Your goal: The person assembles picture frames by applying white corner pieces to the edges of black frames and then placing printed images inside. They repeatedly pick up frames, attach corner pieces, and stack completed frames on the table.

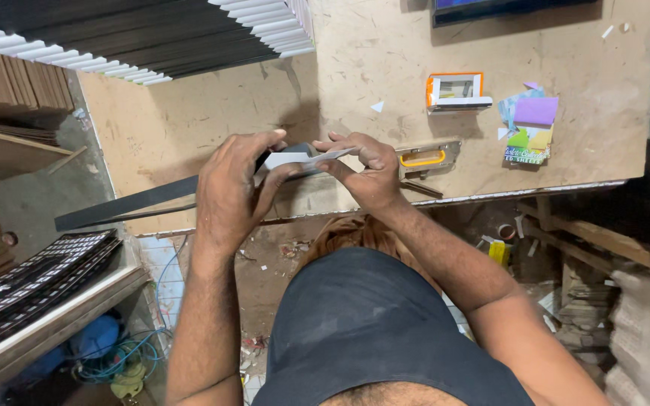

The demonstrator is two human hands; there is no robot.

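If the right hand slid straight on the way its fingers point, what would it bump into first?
The right hand points leftward along the dark strip. It would probably meet the left hand first, whose fingers already nearly touch it over the small white piece.

Both bare forearms reaching forward, left hand (229, 188) curled palm-down with fingers (268, 140) bent, right hand (366, 173) pinching close beside it, wrists angled inward

On the tabletop (355, 53) a staple gun (426, 158) lies just right of the hands, a small frame (457, 92) behind it, paper swatches (530, 124) farther right, stacked mouldings (152, 37) at the far left
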